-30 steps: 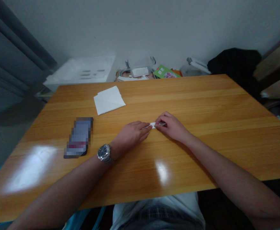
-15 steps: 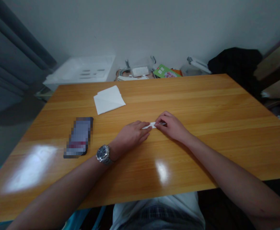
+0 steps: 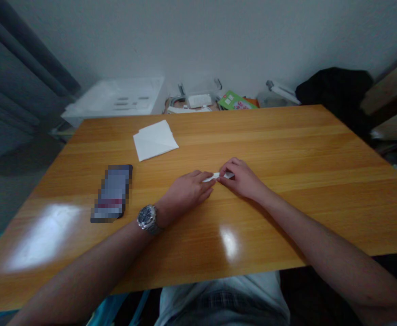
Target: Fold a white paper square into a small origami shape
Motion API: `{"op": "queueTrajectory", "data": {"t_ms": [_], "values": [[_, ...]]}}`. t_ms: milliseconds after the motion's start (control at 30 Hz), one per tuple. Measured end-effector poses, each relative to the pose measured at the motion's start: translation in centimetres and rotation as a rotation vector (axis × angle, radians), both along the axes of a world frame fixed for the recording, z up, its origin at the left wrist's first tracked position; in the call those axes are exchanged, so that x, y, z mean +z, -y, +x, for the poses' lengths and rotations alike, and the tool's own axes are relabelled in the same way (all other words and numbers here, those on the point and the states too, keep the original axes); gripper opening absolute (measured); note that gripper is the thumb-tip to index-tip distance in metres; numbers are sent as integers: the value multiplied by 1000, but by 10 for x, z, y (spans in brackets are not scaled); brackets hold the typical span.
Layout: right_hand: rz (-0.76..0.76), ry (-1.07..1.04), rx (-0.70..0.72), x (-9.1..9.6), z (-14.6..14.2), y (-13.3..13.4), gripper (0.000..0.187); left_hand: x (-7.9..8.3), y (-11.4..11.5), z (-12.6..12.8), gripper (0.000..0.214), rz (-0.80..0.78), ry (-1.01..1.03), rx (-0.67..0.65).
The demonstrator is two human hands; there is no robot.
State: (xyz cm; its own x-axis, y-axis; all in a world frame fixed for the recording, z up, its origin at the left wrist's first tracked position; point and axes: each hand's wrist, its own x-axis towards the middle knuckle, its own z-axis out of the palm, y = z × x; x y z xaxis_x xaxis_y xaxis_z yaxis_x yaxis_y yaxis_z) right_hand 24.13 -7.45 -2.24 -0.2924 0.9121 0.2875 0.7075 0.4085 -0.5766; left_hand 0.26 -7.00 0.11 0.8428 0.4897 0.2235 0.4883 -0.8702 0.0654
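A narrow strip of folded white paper [image 3: 215,175] lies on the wooden table between my two hands. My left hand [image 3: 192,188], with a metal watch [image 3: 147,218] on its wrist, holds the strip's left end between thumb and fingers, pressed close to the tabletop. On the other side, my right hand [image 3: 241,176] pinches the same strip with thumb and fingertips. A short white piece shows through the gap under the right fingers. My fingers cover both ends of the strip, so its full shape is hidden.
White paper sheets [image 3: 155,140] lie stacked toward the back left of the table [image 3: 269,136]. A pixelated phone [image 3: 113,194] rests at the left. Behind the far edge stand a white plastic bin [image 3: 130,97], a green booklet [image 3: 235,100] and a dark cloth [image 3: 334,88].
My right hand has shifted very slightly left along the paper strip, toward my left fingers. The left hand keeps nearly the same place.
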Motion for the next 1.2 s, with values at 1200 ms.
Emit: {"op": "queueTrajectory", "data": {"t_ms": [1200], "values": [[2,-29,41,2,8,-2,4,-7,-12,-14,38,-56,88,-109]]}}
